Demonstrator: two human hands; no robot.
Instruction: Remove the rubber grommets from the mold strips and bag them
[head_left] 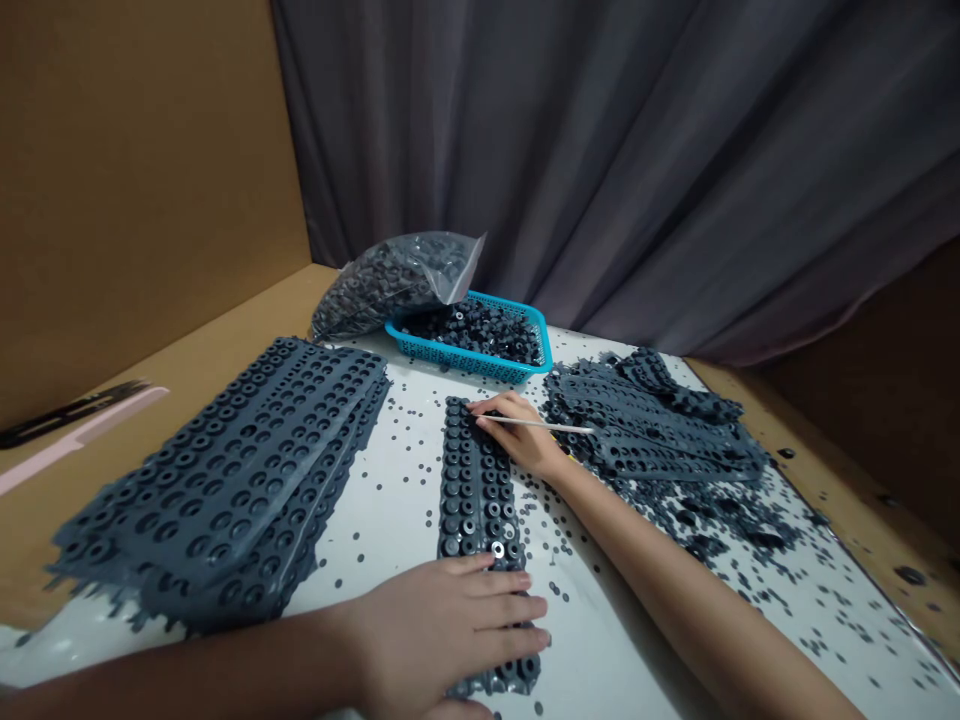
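A dark grey moulded rubber strip, with rows of round ring-shaped pieces, lies lengthwise before me on the white surface. My left hand rests flat across its near end, fingers stretched out. At the far end, my right hand is closed around a thin pale stick that points left over the strip. The stick's tip is too small to make out, and a bit of yellow shows by the wrist. Fingers cover part of the strip's edge.
Larger grey rubber sheets are stacked at left. Behind stands a blue basket of small dark pieces, with a clear bag of similar pieces leaning on it. At right lie punched sheets and scattered scraps. A pink-handled object lies far left.
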